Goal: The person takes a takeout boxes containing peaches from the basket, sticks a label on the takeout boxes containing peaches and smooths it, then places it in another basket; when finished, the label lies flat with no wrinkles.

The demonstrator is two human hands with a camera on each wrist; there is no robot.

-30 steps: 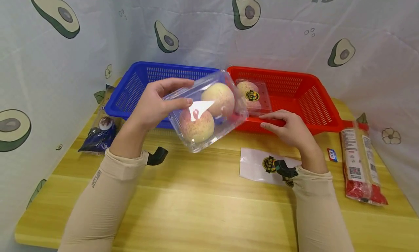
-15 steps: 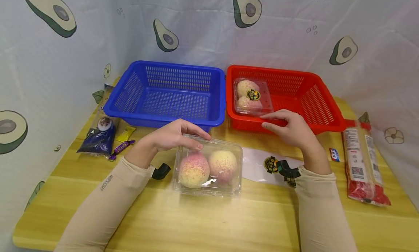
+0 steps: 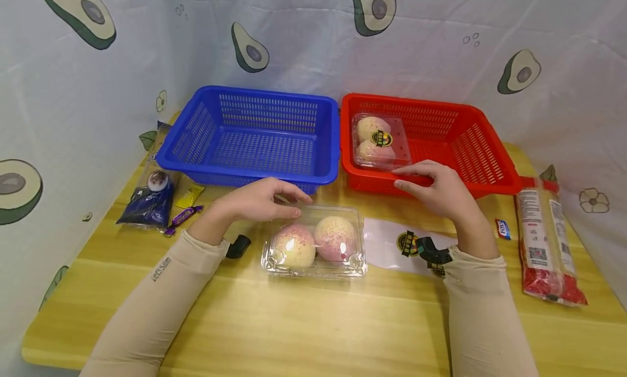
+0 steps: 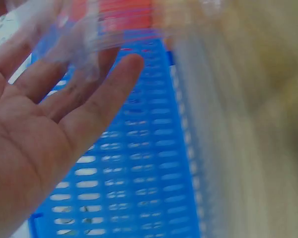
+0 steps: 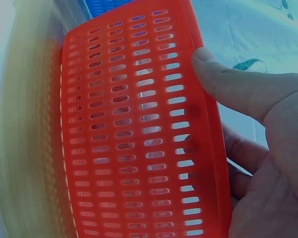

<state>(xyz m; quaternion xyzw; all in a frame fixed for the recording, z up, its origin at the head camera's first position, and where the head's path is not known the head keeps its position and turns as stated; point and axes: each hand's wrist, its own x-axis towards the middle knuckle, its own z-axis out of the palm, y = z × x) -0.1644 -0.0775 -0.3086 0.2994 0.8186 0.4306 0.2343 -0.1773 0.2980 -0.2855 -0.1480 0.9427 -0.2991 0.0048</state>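
A clear plastic box [image 3: 314,268] with two pink-and-yellow peaches [image 3: 334,238] sits on the wooden table. My left hand [image 3: 257,201] is at its back left corner. In the left wrist view its fingers are extended beside the blurred clear plastic; whether they touch is hard to tell. My right hand [image 3: 443,192] holds the front rim of the red basket [image 3: 465,154], thumb outside and fingers behind the rim, as the right wrist view shows. Inside that basket, at its left, lies another clear box of peaches [image 3: 374,140] with a dark round sticker.
A blue basket [image 3: 264,148] stands left of the red one. A white sheet with dark round stickers [image 3: 392,243] lies under the right wrist. Bagged goods flank the table: a blue bag [image 3: 152,197] and a red-and-white bag [image 3: 548,246]. Small candies [image 3: 183,216] lie at left.
The peach box came down from in front of the baskets onto the table and now lies flat. My left hand lowered with it and its fingers loosened. The right hand stayed at the red rim.
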